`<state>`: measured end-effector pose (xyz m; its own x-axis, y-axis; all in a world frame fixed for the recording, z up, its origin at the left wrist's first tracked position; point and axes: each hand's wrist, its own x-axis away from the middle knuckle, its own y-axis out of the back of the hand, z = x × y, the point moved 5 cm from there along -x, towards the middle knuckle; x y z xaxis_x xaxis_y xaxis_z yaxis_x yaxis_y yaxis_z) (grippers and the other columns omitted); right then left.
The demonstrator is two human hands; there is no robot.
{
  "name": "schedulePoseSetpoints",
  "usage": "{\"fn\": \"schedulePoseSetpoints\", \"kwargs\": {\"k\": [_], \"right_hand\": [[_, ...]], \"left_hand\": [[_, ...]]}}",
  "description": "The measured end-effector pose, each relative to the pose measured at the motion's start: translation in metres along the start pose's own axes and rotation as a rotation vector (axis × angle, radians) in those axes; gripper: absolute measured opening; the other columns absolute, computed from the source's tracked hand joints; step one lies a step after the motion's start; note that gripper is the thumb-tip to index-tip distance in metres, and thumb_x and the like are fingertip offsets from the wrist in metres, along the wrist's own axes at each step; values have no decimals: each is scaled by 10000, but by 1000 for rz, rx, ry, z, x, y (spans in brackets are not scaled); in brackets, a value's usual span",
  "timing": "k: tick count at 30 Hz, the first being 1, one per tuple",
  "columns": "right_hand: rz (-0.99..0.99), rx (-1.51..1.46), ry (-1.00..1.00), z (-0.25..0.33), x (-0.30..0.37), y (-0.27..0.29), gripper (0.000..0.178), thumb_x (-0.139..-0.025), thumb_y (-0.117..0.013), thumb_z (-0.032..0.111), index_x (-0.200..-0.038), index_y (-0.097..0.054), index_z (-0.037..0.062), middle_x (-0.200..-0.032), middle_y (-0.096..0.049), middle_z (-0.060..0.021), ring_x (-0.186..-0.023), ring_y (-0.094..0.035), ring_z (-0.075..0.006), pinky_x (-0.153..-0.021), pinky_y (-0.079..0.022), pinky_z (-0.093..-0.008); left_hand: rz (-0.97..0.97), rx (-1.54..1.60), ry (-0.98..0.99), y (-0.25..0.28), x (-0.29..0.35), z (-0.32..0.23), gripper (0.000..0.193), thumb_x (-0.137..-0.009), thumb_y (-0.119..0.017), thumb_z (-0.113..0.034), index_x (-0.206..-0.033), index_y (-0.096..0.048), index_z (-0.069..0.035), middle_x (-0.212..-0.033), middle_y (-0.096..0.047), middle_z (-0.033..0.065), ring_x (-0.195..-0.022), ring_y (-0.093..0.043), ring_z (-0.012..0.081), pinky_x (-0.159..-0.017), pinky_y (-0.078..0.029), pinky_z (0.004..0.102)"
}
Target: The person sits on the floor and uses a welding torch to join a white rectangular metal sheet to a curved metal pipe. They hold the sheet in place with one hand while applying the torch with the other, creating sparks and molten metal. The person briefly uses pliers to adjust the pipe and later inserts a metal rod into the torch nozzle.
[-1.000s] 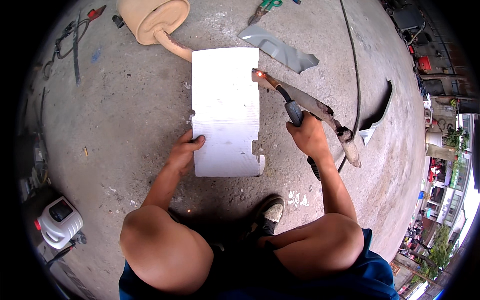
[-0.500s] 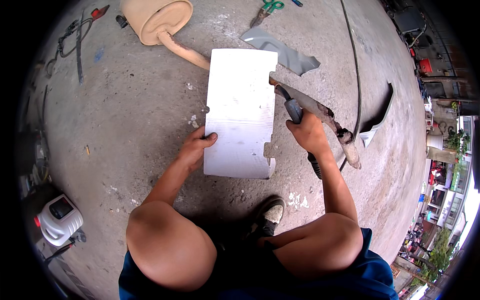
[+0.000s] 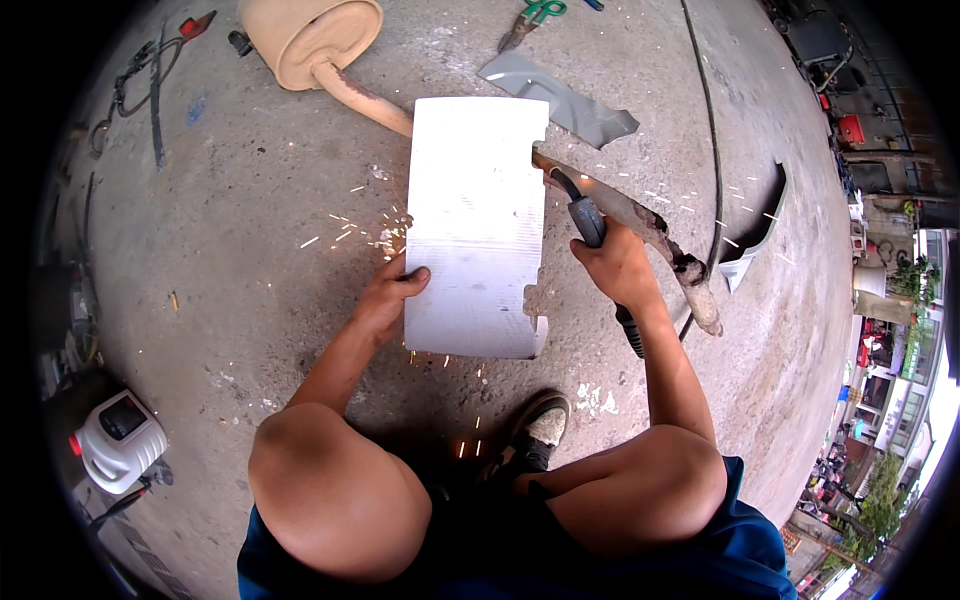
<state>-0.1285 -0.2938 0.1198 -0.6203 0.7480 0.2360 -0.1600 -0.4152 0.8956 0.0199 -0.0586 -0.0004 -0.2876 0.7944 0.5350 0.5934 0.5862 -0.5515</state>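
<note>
My left hand (image 3: 385,298) grips the left edge of a white corrugated sheet (image 3: 475,240), thumb on top. In my right hand (image 3: 617,262) is a welding torch (image 3: 586,220) with a dark handle and a bent neck. The torch's tip goes toward the sheet's right edge, where the sheet hides it. Beneath lies a tan muffler (image 3: 315,45) with its pipe (image 3: 365,100); the pipe's middle is hidden by the sheet. A rusty, broken pipe section (image 3: 620,205) comes out to the right. Sparks (image 3: 390,237) fly out around the sheet.
Beyond the sheet lie a grey cut metal piece (image 3: 560,98) and green-handled snips (image 3: 540,14). A black cable (image 3: 712,130) crosses the floor at right, near a curved metal strip (image 3: 757,230). A white jug (image 3: 122,440) stands at lower left. My shoe (image 3: 547,425) is below the sheet.
Sparks now spray left, right and below the sheet; none showed earlier. The sheet has shifted very slightly left with my left hand. My right hand keeps its hold on the torch.
</note>
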Motion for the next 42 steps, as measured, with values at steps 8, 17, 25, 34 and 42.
{"fn": "schedulePoseSetpoints", "kwargs": {"k": [8,17,25,34,42], "right_hand": [[30,4,-40,-8,3,5,419,-755,-694,261,-997,-588,-64,-883,-614,-288,-896,-605,-412,-780,-463,-420],[74,-32,-42,7,3,4,375,-745,-680,223,-927,-584,-90,-924,-608,-304,-937,-587,-428,-802,-459,-444],[56,-18,-30,3,-2,1,366,-731,-681,209,-901,-582,-99,-927,-600,-308,-932,-584,-427,-804,-458,-445],[80,-14,-27,7,-1,2,363,-724,-684,195,-904,-580,-103,-930,-599,-303,-937,-583,-420,-807,-459,-439],[82,-27,-44,5,-1,3,362,-722,-691,201,-883,-585,-105,-890,-603,-307,-910,-595,-420,-783,-465,-444]], "left_hand": [[-93,63,-18,15,7,4,392,-892,-529,-48,-1268,-460,38,-1173,-571,147,-1084,-559,255,-925,-440,388],[-66,55,15,11,7,0,411,-890,-534,-58,-1277,-446,48,-1197,-556,161,-1094,-553,263,-931,-433,394],[8,33,12,2,2,2,426,-897,-544,-78,-1293,-436,39,-1218,-547,158,-1135,-522,252,-964,-398,385],[8,9,9,-3,-1,4,406,-900,-551,-85,-1272,-446,39,-1195,-556,160,-1104,-541,257,-946,-423,383],[-64,-7,22,-2,1,0,395,-892,-557,-81,-1254,-456,40,-1175,-564,165,-1077,-557,259,-920,-441,379]]}}
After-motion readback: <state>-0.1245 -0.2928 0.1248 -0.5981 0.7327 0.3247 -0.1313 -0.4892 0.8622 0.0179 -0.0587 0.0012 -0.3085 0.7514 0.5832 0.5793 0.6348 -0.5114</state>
